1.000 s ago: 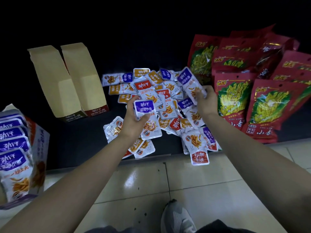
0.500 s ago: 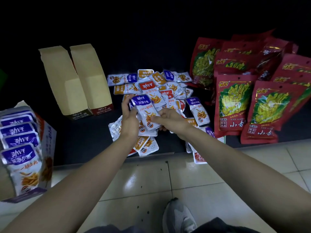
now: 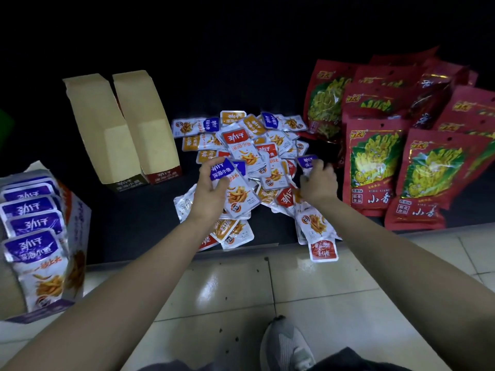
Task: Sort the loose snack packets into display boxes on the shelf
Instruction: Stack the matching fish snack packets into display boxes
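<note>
In front of you, the dark, flat shelf (image 3: 134, 223) carries a loose heap of small silver snack packets (image 3: 251, 145) with purple, red and orange tops. To its left, two open tan cardboard display boxes (image 3: 101, 129) lie side by side. To its right, large red plastic bags (image 3: 375, 162) overlap. One red-topped packet (image 3: 323, 250) overhangs the shelf's front edge above the pale tiled floor (image 3: 241, 290).
</note>
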